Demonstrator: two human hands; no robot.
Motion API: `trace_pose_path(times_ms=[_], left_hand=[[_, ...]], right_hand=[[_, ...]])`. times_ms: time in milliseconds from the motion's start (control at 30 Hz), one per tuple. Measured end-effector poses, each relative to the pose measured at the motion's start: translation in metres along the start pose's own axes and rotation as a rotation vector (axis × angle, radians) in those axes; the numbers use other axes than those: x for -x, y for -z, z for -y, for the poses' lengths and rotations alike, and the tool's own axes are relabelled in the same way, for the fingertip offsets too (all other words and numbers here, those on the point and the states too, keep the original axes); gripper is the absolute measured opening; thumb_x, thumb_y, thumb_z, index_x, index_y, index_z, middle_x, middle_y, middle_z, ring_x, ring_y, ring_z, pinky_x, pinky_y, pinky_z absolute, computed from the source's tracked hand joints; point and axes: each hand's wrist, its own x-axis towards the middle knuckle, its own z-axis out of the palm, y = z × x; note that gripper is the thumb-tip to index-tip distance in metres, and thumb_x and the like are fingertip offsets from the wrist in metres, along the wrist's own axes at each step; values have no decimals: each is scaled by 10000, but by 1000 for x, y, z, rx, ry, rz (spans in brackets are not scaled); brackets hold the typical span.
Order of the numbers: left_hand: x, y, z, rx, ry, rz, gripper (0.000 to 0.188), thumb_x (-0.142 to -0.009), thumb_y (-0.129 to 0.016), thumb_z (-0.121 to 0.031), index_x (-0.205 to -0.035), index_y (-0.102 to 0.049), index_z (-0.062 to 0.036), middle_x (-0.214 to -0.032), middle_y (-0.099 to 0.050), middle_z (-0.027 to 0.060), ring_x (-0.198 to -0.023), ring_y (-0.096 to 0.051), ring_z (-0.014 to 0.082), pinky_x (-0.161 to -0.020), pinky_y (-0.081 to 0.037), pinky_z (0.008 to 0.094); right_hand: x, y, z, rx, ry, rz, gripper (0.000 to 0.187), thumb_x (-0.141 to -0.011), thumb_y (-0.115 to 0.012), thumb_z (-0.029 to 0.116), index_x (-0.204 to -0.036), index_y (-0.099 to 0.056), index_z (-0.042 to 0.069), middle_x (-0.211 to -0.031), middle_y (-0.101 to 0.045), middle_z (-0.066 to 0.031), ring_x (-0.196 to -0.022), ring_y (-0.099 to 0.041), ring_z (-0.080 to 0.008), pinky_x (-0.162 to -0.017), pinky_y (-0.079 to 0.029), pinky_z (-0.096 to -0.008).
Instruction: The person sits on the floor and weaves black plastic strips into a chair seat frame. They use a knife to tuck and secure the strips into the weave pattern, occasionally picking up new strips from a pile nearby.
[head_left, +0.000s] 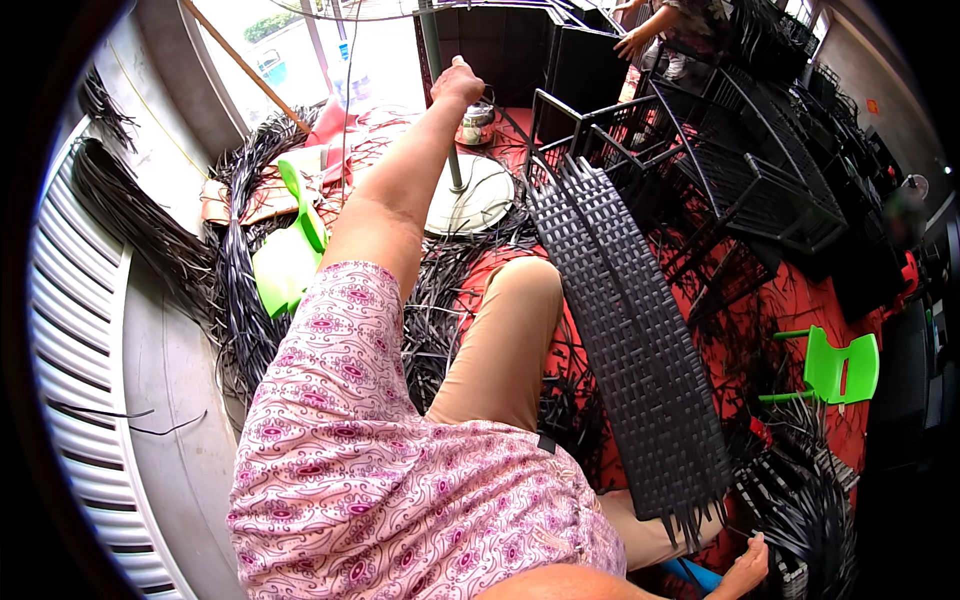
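- Here, the person's left hand (457, 82) is stretching far out toward the upper middle of the frame, the arm in a pink patterned sleeve (330, 400) running up from the lower centre.
- The left hand is looking curled into a loose fist right beside the grey upright pole (440, 100) of a standing fan; whether the fingers are actually gripping the pole cannot be told from this view.
- The pole is rising from a round pale base (480, 195) that is lying on the floor just below the hand, in the upper middle of the frame.
- A small metal kettle (478, 115) is sitting just to the right of the hand.
- The person's right hand (745, 570) is showing at the lower right edge, fingers bent loosely, resting at the loose strand ends of a long dark woven panel (630, 330); it cannot be told whether it is pinching any strand.
- The woven panel is running diagonally from the upper centre down to the lower right, leaning over the person's tan-trousered knee (510, 330).
- Loose black strips (240, 300) are piling up on the floor at the left, around a green plastic stool (285, 260).
- Black wire frames (740, 170) are stacking in the upper right, where another person's hand (632, 44) is touching one.
- A second green stool (840, 368) is standing at the right.
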Motion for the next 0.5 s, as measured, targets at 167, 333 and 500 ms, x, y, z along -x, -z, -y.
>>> trace_pose_path(times_ms=[167, 333, 500], left_hand=[[5, -36, -50, 17, -224, 47, 660, -841, -643, -260, -1434, -466, -30, -1297, -640, 248, -1228, -622, 350, -1031, -493, 434], [40, -53, -36, 8, -264, 153, 777, -858, -766, -344, -1477, -430, -17, -1309, -626, 254, -1252, -593, 368, -1060, -470, 427], [86, -91, -48, 69, -487, 238, 522, -852, -724, -360, -1284, -645, -78, -1208, -698, 168, -1197, -629, 335, -1015, -493, 433]], right_hand=[[26, 9, -1, 75, 84, -95, 396, -1039, -520, 387, -986, -773, 86, -872, -746, -125, -790, -689, -325, -718, -527, -435], [26, 18, 3, -92, -19, -109, 397, -988, -580, 481, -987, -776, 136, -845, -735, -117, -773, -683, -333, -709, -516, -486], [48, -12, -143, 160, -63, -248, 452, -978, -539, 436, -769, -726, 82, -764, -697, -180, -673, -629, -434, -613, -469, -562]])
